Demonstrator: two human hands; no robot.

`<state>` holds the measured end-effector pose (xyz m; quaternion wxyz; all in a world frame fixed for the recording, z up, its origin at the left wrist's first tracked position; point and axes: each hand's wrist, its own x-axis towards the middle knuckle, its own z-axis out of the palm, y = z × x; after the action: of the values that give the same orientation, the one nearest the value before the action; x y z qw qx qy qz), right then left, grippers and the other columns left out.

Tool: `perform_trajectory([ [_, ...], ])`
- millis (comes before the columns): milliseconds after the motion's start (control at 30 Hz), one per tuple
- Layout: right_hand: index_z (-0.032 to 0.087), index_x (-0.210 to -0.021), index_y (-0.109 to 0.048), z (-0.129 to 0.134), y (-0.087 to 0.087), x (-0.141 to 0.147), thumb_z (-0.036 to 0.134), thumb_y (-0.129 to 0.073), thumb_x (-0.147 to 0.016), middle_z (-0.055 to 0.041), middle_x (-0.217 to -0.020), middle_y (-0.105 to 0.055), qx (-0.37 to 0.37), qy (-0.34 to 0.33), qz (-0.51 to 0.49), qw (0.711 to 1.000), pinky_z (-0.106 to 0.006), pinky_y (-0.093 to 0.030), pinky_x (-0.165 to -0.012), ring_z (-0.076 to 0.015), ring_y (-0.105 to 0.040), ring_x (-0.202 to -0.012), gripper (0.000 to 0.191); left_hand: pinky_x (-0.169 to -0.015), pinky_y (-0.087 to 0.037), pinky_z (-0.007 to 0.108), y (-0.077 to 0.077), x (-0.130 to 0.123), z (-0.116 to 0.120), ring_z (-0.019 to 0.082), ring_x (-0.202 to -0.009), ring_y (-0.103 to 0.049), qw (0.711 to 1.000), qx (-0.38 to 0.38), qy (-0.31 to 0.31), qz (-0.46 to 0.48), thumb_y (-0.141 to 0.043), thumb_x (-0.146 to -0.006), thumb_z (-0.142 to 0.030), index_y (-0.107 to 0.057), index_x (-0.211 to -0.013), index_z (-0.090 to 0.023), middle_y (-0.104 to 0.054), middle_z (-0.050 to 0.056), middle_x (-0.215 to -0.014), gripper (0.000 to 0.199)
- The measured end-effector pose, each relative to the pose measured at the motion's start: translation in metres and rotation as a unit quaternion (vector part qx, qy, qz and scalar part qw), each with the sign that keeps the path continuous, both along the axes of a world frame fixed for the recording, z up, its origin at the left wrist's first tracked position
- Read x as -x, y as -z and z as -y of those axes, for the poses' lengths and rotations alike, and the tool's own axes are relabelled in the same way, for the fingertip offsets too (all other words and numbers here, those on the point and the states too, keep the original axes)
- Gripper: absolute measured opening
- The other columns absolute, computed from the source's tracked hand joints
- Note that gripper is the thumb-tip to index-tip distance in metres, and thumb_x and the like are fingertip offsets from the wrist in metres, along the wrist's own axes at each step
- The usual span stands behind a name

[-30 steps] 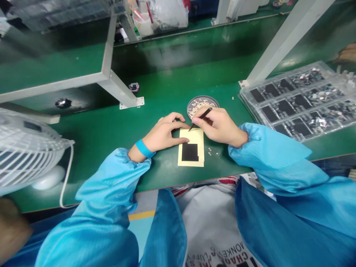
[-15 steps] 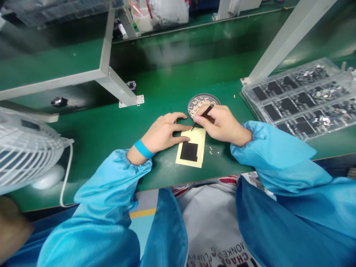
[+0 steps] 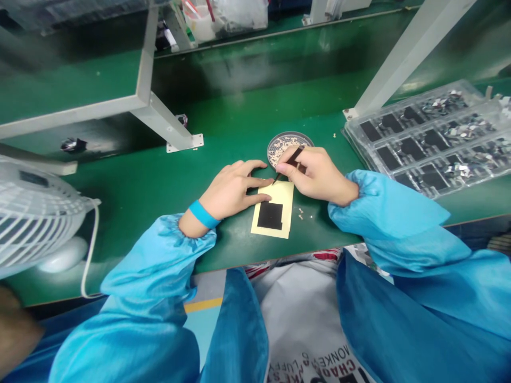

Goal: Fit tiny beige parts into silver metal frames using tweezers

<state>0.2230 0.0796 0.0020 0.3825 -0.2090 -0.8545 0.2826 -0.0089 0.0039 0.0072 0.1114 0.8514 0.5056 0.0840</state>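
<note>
A pale yellow sheet (image 3: 286,198) lies on the green table, with a black rectangular piece (image 3: 270,216) on its lower part. My left hand (image 3: 233,190) rests with fingers spread, its fingertips on the sheet's left and upper edges. Dark tweezers (image 3: 295,155) are pinched in my right hand (image 3: 315,173), their tip down at the sheet's top edge beside my left index finger. Just behind my right hand is a round grey dish (image 3: 286,136) of small beige pieces, partly covered by that hand.
Clear compartment trays (image 3: 439,143) with black and silvery parts sit at the right. A white fan (image 3: 35,213) stands at the left, near a metal shelf leg (image 3: 165,125). Small loose bits (image 3: 301,213) lie right of the sheet.
The whole view has shifted slightly, so things sit a little further left and up. Both hands keep nearly the same pose around the sheet.
</note>
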Motion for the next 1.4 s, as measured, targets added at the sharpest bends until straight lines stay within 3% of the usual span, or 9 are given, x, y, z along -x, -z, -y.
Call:
perform_trajectory([
  [1400,0.017,-0.085,-0.067,-0.0017,-0.0018,0.0002,0.033,-0.06,-0.099,-0.0037,-0.083,-0.071,0.0,-0.023,-0.012,1.0,-0.031,-0.048,-0.076,-0.0172,-0.064,-0.077,0.023,-0.104,-0.045,0.049,-0.0022,-0.0007,0.0008,0.032,-0.128,-0.055,1.0,0.006,0.0,-0.003,-0.065,-0.095,-0.05,-0.073,-0.13,-0.031,-0.054,0.007,-0.152,0.04],
])
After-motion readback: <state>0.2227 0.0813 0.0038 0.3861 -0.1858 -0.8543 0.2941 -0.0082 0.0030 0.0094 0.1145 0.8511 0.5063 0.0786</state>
